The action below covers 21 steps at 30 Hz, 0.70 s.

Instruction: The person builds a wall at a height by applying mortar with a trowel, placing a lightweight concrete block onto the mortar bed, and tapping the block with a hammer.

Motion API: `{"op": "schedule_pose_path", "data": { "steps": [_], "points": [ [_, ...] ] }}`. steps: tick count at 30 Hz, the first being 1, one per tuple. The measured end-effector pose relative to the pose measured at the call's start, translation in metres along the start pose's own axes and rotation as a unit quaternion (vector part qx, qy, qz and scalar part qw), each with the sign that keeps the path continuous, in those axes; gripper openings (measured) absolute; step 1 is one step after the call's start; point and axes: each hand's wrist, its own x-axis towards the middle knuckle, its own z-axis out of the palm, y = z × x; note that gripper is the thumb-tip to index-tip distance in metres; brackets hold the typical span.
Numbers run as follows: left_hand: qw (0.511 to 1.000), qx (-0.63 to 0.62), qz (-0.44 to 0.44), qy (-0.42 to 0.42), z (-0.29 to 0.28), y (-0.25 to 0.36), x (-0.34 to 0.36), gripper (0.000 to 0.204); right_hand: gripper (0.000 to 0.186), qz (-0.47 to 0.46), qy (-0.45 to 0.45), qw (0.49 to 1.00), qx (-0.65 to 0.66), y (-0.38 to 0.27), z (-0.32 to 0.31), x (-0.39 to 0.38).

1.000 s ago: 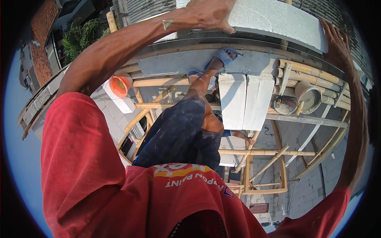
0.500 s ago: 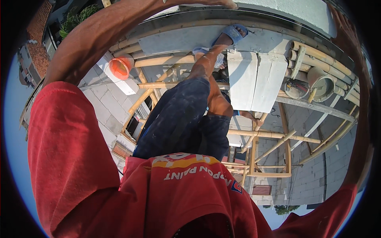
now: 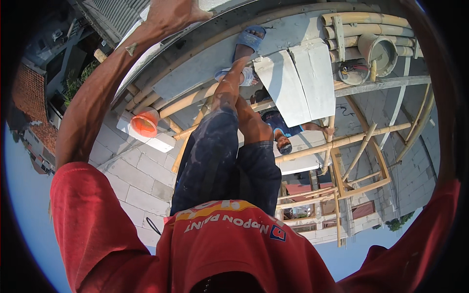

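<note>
My left hand (image 3: 173, 14) is at the top edge, its thumb against a white block (image 3: 210, 4) that runs out of frame, its other fingers mostly cut off. My right forearm rises along the right side to my right hand (image 3: 408, 6), which is nearly out of view, so its grip is hidden. Below the block, my feet in blue sandals (image 3: 246, 39) stand at a grey ledge (image 3: 293, 24) and bamboo poles, beside two white slabs (image 3: 278, 88).
An orange bucket (image 3: 144, 124) sits at left. Grey buckets (image 3: 378, 53) stand by bundled bamboo (image 3: 361, 19) at right. A co-worker (image 3: 283, 139) is lower down among bamboo scaffolding (image 3: 351, 139), holding a pole. Block walls (image 3: 132, 180) lie far below.
The view has tilted, shifting the ledge and slabs upward and most of the block and my right hand out of frame. The co-worker's head has come into view beside the slabs.
</note>
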Motion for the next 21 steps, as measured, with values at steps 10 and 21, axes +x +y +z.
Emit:
{"op": "schedule_pose_path", "data": {
  "steps": [10, 21],
  "points": [
    [0.998, 0.056, 0.020, -0.008, -0.023, -0.025, -0.021, 0.121, 0.078, 0.105, 0.101, 0.956, 0.254, -0.015, -0.037, -0.033],
    [0.996, 0.072, 0.016, -0.046, -0.013, 0.008, 0.000, 0.117, 0.067, 0.326, 0.163, 0.657, 0.660, 0.017, 0.035, -0.032]
  ]
}}
